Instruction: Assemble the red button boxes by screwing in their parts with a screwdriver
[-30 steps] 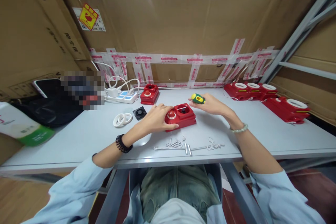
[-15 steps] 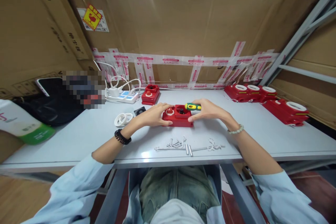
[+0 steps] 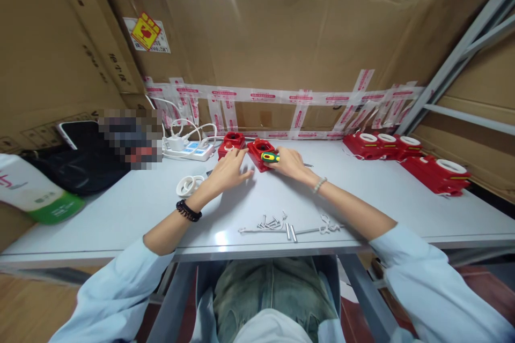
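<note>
Your right hand (image 3: 290, 163) is wrapped around the screwdriver (image 3: 270, 157), close against the red box (image 3: 255, 154) far back on the desk (image 3: 140, 209); your left hand (image 3: 230, 171) is spread, apparently empty. The box looks light, stiff, smooth: grip its sides.

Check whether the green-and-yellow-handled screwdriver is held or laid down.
Held: the screwdriver is in the bare right hand, its handle jutting from the grip.

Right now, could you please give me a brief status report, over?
Right grip holding green-and-yellow screwdriver, at red housing. Left grip open. Second red housing close alongside.
</note>
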Motion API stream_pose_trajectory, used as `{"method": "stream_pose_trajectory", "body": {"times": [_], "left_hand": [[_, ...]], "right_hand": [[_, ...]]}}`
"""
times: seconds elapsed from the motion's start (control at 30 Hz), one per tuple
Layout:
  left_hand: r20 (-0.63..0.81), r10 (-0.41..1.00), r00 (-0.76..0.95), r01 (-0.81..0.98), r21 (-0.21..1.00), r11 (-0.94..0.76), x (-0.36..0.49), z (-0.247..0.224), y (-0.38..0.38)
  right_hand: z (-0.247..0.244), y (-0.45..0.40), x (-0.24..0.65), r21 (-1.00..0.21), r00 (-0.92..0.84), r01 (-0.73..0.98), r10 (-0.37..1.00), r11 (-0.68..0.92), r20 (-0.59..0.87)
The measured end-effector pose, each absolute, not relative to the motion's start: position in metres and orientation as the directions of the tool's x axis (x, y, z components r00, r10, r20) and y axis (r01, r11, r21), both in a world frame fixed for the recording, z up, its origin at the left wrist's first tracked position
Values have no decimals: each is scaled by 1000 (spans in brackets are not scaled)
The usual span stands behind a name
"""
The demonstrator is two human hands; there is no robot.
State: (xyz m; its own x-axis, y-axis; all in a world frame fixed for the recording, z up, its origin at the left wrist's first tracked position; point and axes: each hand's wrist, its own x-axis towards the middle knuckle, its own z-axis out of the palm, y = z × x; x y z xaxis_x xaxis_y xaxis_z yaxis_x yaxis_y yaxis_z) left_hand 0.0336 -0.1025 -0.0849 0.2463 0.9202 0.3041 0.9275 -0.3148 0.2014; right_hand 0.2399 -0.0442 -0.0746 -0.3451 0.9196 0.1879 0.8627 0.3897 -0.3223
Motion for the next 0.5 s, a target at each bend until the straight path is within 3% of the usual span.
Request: {"method": "stream_pose_trajectory", "body": {"times": [0.33, 0.5], "left_hand": [[371, 903, 217, 945, 153, -289, 33, -80, -106], [376, 896, 235, 938, 152, -311, 35, -79, -109]], "right_hand": [[-71, -22, 198, -346, -408, 834, 903, 430, 137], [-47, -19, 239, -305, -321, 871, 916, 385, 241]]}}
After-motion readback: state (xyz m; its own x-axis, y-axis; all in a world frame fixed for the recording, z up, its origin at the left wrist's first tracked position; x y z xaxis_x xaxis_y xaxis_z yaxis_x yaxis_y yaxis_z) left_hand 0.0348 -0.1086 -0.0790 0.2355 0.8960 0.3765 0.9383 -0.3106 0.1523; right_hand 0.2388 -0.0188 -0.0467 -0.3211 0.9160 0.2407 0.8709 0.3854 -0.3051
